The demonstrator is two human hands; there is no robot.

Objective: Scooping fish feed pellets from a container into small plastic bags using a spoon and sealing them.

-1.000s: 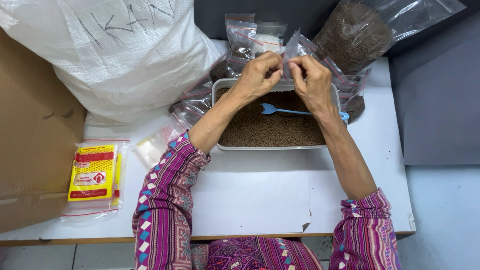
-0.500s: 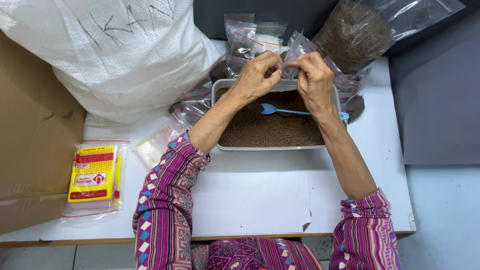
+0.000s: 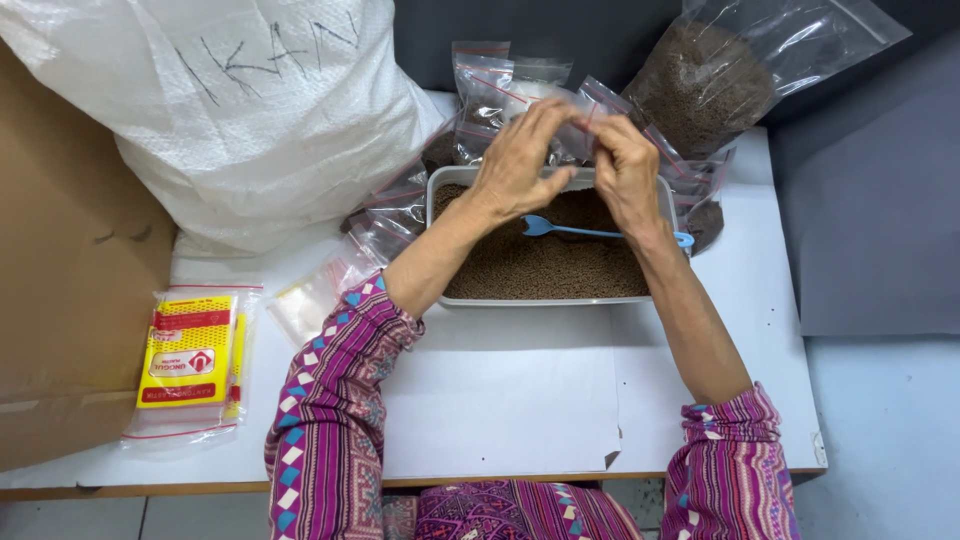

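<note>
My left hand (image 3: 522, 160) and my right hand (image 3: 625, 170) meet above the far rim of a grey tray (image 3: 436, 200) of small brown pellets. Both pinch the top of a small clear zip bag (image 3: 574, 128) held between them; my fingers hide most of it. A blue plastic scoop (image 3: 590, 232) lies on the pellets under my right wrist. Several more small clear zip bags (image 3: 490, 85) with red strips stand behind the tray.
A big white woven sack (image 3: 250, 110) fills the far left. At the far right stands a large clear bag of pellets (image 3: 705, 85). A brown cardboard box (image 3: 60, 290) and a yellow pack of bags (image 3: 190, 355) sit left. White paper (image 3: 510, 400) covers the table front.
Both hands have stayed over the tray's far rim, their fingers working along the top of the small bag. Nothing else has moved.
</note>
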